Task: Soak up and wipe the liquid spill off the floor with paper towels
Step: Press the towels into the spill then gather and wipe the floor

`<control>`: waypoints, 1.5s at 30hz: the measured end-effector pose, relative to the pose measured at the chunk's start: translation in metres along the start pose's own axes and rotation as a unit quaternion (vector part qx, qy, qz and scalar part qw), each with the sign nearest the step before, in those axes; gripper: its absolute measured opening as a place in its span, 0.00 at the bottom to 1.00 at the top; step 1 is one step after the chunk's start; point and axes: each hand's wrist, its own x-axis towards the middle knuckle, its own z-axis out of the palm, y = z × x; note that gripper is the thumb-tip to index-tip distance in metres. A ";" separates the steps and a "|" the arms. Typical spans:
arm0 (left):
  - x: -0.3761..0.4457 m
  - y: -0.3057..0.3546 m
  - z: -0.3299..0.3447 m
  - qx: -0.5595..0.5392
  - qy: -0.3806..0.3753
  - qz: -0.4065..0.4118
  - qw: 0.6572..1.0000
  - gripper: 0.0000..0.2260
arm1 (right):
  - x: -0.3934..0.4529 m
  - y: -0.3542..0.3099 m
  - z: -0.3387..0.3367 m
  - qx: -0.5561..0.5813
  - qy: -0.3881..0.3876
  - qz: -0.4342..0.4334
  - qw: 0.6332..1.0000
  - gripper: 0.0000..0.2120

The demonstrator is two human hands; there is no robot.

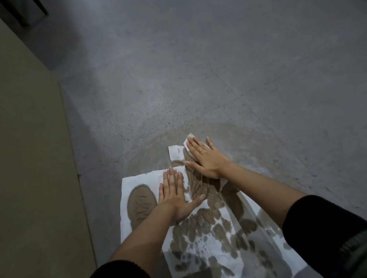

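- Blotting is the step in hand, as I judge it: both palms press paper towels [137, 182] flat onto the wet patch of the grey floor [216, 70], and brown liquid has already soaked through in large blotches.
- Pressure should go straight down through the flat of the palm, held a moment before any sliding; soaked paper probably tears if dragged too soon (the sheets near the person look the wettest).
- A faint brownish film [232, 126] curves across the floor beyond the far sheet, so the wiping likely needs to reach outward there, working from the rim of the spill back toward its middle.
- Fresh, dry paper would serve better for that final wipe, since little white is left on these sheets.
- The left hand [174, 196] lies open and flat on the near-left sheet, fingers [170, 177] extended and close together, thumb spread to the right; it grips nothing.
- The right hand [203, 157] lies open too, fingers splayed, pressing a narrow stained towel strip [177, 153] at the far edge of the pile; a ring shows on one finger.
- A beige wall panel [27, 173] stands just left of the towels.
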 end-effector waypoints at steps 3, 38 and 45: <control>-0.001 0.000 -0.001 -0.003 -0.005 0.004 1.000 0.48 | -0.001 0.001 0.002 -0.003 -0.007 -0.023 1.000 0.36; -0.060 0.054 0.050 -0.021 0.388 0.155 0.908 0.29 | -0.328 0.003 0.012 0.041 -0.045 0.217 0.974 0.36; -0.117 0.115 0.162 0.168 0.225 0.426 0.860 0.31 | -0.343 -0.013 0.058 0.066 0.049 0.251 0.965 0.37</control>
